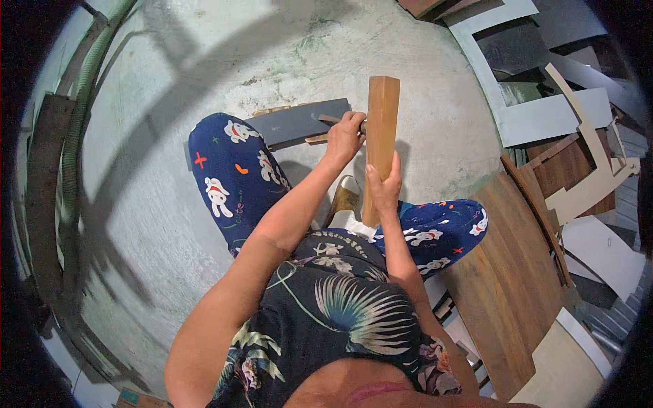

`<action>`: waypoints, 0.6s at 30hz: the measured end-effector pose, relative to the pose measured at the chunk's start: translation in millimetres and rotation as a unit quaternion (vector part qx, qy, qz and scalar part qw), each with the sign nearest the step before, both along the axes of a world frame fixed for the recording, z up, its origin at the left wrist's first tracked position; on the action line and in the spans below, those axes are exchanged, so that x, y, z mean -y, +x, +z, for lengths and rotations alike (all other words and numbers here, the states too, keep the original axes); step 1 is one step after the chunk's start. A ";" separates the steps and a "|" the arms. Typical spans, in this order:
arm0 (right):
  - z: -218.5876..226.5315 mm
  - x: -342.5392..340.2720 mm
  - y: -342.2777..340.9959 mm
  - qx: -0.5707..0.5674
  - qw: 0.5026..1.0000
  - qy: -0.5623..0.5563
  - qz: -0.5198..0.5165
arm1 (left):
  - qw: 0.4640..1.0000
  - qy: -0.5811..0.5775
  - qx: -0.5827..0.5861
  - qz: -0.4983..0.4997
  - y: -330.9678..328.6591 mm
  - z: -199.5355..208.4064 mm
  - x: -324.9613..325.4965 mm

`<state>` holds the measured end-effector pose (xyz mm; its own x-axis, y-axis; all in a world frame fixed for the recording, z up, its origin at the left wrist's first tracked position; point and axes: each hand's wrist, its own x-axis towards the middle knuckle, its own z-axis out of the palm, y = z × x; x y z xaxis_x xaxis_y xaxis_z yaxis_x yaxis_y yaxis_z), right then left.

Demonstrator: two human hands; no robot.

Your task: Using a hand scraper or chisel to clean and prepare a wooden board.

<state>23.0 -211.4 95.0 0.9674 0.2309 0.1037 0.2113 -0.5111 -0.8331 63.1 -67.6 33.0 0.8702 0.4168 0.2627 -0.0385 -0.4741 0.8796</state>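
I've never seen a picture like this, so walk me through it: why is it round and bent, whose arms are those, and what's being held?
There is no machine here. The picture comes from a wide fisheye camera worn on a person's head, looking down at their own body and hands; that lens bends straight edges and darkens the corners. The person sits low over a pale concrete floor, knees apart in blue patterned trousers. The right hand grips a long wooden block stood upright between the knees. The left hand is closed round a tool handle pressed against the block's side; the tool itself is too hidden to name. A dark grey board lies on the floor beyond the left knee. On the person's right lie brown wooden panels and pale offcut sheets.
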 end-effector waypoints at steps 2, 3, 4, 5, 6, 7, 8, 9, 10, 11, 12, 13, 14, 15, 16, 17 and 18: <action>-7.3 3.3 -1.3 -0.065 0.997 0.046 -0.008 | 1.000 -0.010 0.001 -0.003 0.7 0.2 0.1; -4.3 2.3 0.6 -0.066 0.997 0.046 -0.006 | 1.000 0.002 -0.019 -0.006 1.6 1.6 0.3; -0.7 2.2 3.6 -0.035 0.996 0.075 -0.015 | 0.999 0.014 -0.038 -0.008 2.0 2.6 0.1; 7.3 -0.7 2.4 -0.006 0.994 0.102 -0.024 | 0.999 0.017 -0.028 -0.004 1.6 0.7 -0.5; 10.4 -1.6 0.6 -0.009 0.995 0.101 -0.022 | 0.999 0.016 -0.031 -0.002 1.0 -1.5 -1.9; 12.6 -2.2 -1.2 -0.011 0.990 0.135 -0.026 | 0.999 0.009 -0.031 0.003 -0.1 -3.9 -3.6; 14.6 -1.5 -0.5 -0.009 0.985 0.168 -0.035 | 1.000 0.003 -0.028 0.004 1.8 -3.0 -3.4; 3.3 0.8 0.7 0.002 0.983 0.178 -0.034 | 1.000 0.002 -0.027 0.002 2.7 -1.9 -2.3; -0.6 2.4 4.0 0.003 0.983 0.178 -0.035 | 1.000 0.001 -0.031 0.001 3.5 -0.7 -1.2; -2.3 0.9 7.0 0.012 0.997 0.079 -0.008 | 0.999 0.000 -0.037 0.002 3.6 -1.7 -1.0; -3.5 0.5 8.6 0.021 0.999 -0.020 0.019 | 0.999 0.000 -0.036 0.003 3.1 -2.6 0.0; -3.6 2.2 7.4 0.010 1.000 0.018 0.014 | 1.000 -0.003 -0.019 0.000 2.6 -3.3 1.7; -5.4 4.1 8.6 0.010 1.000 0.017 0.017 | 1.000 -0.005 -0.003 -0.002 1.6 -2.4 2.7; -6.8 6.7 10.7 -0.033 0.996 0.088 -0.007 | 1.000 0.016 -0.017 -0.006 3.0 -0.8 4.3; -7.9 9.7 13.0 -0.076 0.984 0.159 -0.030 | 1.000 0.015 -0.018 -0.003 2.9 -0.3 3.6; -0.3 8.9 14.8 -0.063 0.985 0.159 -0.025 | 1.000 0.000 -0.009 0.002 2.7 0.0 2.3; 0.6 8.5 16.4 -0.064 0.985 0.158 -0.023 | 1.000 -0.014 0.000 0.007 2.4 0.3 1.1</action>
